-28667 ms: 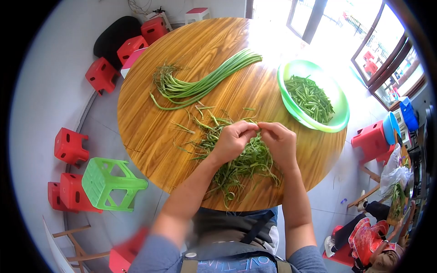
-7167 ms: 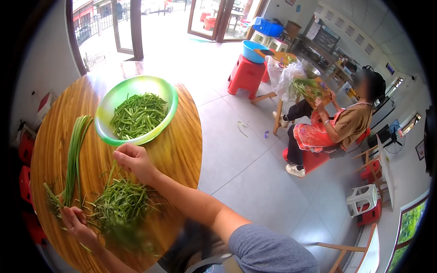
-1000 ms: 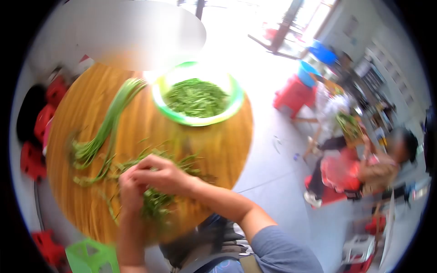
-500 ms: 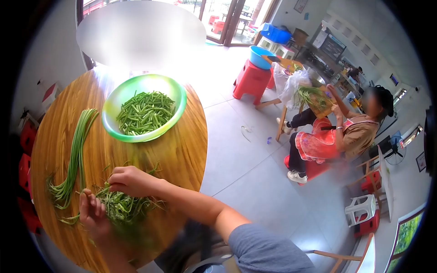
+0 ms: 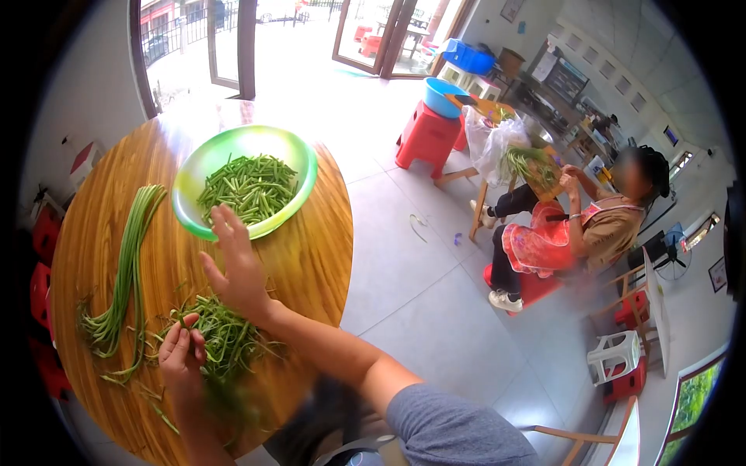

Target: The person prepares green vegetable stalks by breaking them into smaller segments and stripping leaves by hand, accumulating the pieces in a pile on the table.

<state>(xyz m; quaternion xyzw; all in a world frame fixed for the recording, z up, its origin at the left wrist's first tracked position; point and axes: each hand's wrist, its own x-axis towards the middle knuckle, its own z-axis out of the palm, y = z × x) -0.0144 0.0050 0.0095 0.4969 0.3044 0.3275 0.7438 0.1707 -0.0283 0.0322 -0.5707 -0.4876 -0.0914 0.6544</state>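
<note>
My right hand [image 5: 239,272] is open, its fingers stretched toward the near rim of a green and white bowl [image 5: 301,198]; nothing shows in it. The bowl holds many short cut green stalk pieces [image 5: 250,190]. Lower left, my left hand [image 5: 183,359] pinches a short piece of green stalk [image 5: 185,320] between thumb and fingers. Under and beside both hands lies a loose pile of green peelings [image 5: 229,334]. A bundle of long, thin green stalks [image 5: 128,264] stretches along the table to the left of the bowl.
Everything rests on a round wooden table [image 5: 322,264]. Across the room to the right, a seated person [image 5: 614,225] in a red apron handles greens at a small table. A red stool [image 5: 427,136] bears a blue basin [image 5: 444,97]. Glass doors stand at the back.
My right hand has moved up from the peelings beside my left hand to the bowl's near edge, and its fingers have spread. My left hand has shifted slightly right.
</note>
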